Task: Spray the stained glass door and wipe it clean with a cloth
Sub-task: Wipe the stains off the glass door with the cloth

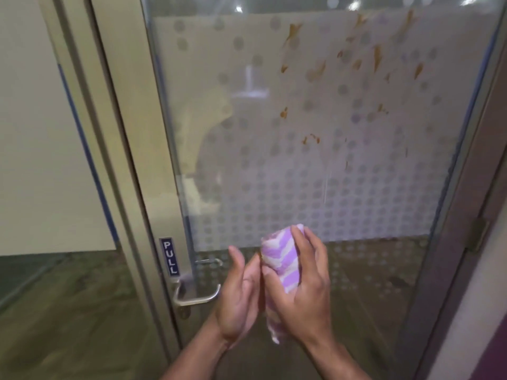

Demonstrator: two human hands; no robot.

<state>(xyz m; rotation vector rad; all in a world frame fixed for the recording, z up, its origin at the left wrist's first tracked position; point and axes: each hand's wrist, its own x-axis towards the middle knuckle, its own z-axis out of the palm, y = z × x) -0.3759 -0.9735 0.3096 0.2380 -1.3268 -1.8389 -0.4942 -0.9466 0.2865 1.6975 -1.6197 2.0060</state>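
Note:
The glass door (247, 165) fills the view, with a frosted band of dots across it. Brown stains (377, 57) are splashed over its upper right part, and thin drips run down below them. In front of the lower glass, my right hand (304, 286) grips a rolled purple-and-white striped cloth (282, 256). My left hand (241, 294) is pressed flat against the cloth's left side, fingers straight. No spray bottle is in view.
A metal lever handle (196, 296) sits at the door's left edge under a blue PULL sign (170, 256). The beige door frame (120, 133) stands to the left, a hinge (477, 234) and wall to the right.

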